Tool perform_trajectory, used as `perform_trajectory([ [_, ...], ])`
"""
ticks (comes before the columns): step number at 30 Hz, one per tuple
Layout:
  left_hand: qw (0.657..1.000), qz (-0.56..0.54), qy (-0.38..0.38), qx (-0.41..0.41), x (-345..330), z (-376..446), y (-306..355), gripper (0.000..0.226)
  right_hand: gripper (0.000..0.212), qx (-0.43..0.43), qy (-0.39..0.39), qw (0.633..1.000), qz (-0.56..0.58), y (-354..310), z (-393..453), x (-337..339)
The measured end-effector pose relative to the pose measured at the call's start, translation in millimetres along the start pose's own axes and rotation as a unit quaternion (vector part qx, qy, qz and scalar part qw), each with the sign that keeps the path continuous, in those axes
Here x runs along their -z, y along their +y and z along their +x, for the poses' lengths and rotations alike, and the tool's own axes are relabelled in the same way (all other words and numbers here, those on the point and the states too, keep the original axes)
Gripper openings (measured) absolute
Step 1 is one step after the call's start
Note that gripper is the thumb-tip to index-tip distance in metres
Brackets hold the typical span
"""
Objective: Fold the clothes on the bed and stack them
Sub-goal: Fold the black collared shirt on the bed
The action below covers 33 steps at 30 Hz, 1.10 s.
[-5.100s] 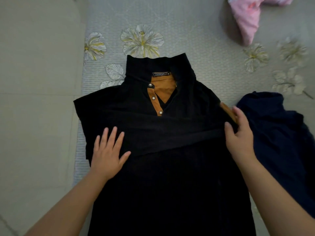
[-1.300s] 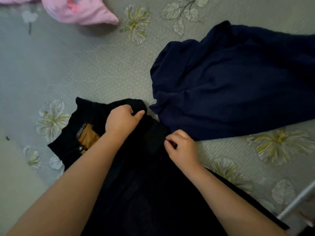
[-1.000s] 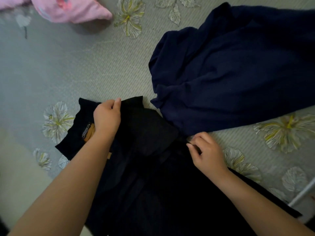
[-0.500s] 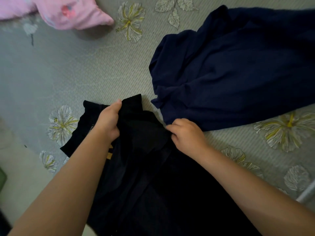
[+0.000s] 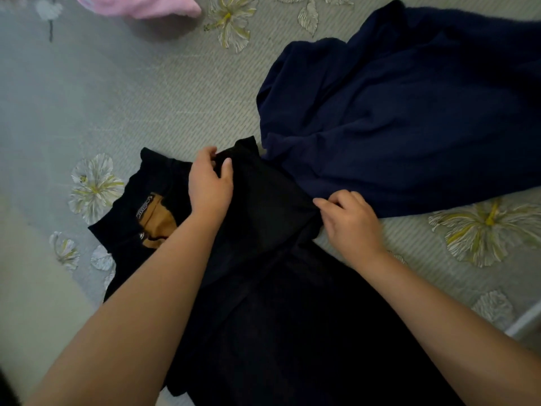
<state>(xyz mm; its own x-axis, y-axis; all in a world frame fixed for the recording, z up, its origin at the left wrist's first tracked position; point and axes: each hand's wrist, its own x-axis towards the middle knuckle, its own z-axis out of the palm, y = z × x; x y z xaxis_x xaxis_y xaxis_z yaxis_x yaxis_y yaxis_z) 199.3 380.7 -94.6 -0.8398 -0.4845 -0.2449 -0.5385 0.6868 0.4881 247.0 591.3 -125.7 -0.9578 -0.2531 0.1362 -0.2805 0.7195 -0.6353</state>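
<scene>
A black polo shirt (image 5: 278,303) with an orange inner collar lies on the bed in front of me, its collar pointing up and left. My left hand (image 5: 209,186) pinches the folded-in sleeve edge near the collar. At the shirt's right shoulder, my right hand (image 5: 349,222) grips the fabric fold. A crumpled navy garment (image 5: 409,106) lies just beyond, touching the black shirt's upper right corner.
The bed sheet (image 5: 146,92) is grey with pale flower prints. A pink garment (image 5: 140,5) sits at the top left edge. The bed's left edge drops to a beige floor (image 5: 26,288). A white bar (image 5: 524,322) shows at the right edge.
My left hand has shifted right along the folded sleeve edge, uncovering the orange collar. My right hand moved right and a little down to the shoulder fold.
</scene>
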Motion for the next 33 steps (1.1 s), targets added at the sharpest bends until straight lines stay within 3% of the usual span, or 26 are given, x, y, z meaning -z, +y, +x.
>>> perform_trajectory([
  [2, 0.999, 0.035, 0.034, -0.017, 5.8, -18.1, -16.5, 0.045, 0.026, -0.014, -0.014, 1.0, 0.001, -5.7, 0.2, 1.6],
  [5, 0.994, 0.101, 0.013, -0.047, 15.6, -64.1, -46.2, 0.052, 0.031, 0.001, -0.024, 1.0, 0.0, -19.4, -1.9, 6.9],
  [10, 0.979, 0.178, -0.03, -0.099, 24.7, -154.7, -99.7, 0.062, 0.04, 0.189, -0.108, 0.973, -0.071, -46.3, -8.0, -0.1],
  [14, 0.983, 0.182, 0.009, 0.032, 29.5, -196.5, -138.8, 0.052, 0.058, 0.304, -0.196, 0.925, -0.113, -56.3, -4.9, -16.7],
  [17, 0.969, 0.154, 0.023, 0.19, 35.5, -210.9, -160.2, 0.042, 0.071, 0.343, -0.243, 0.894, -0.154, -61.6, 4.3, -24.4],
  [19, 0.957, 0.162, 0.031, 0.24, 38.8, -214.9, -174.6, 0.034, 0.075, 0.358, -0.261, 0.878, -0.181, -63.2, 10.4, -26.3],
  [22, 0.961, 0.163, 0.048, 0.219, 44.6, -217.1, -190.4, 0.023, 0.064, 0.374, -0.269, 0.863, -0.204, -61.5, 18.6, -26.0],
  [25, 0.977, 0.142, 0.094, 0.132, 54.5, -222.6, -199.6, 0.016, 0.053, 0.4, -0.282, 0.839, -0.239, -60.3, 24.2, -20.1],
  [28, 0.975, 0.193, 0.101, 0.044, 61.0, -243.8, -213.6, 0.015, 0.05, 0.446, -0.299, 0.8, -0.268, -56.7, 21.8, -11.5],
  [33, 0.977, 0.205, 0.026, 0.059, 54.0, -264.5, -224.2, 0.022, 0.074, 0.43, -0.406, 0.72, -0.363, -64.3, 16.1, -4.3],
])
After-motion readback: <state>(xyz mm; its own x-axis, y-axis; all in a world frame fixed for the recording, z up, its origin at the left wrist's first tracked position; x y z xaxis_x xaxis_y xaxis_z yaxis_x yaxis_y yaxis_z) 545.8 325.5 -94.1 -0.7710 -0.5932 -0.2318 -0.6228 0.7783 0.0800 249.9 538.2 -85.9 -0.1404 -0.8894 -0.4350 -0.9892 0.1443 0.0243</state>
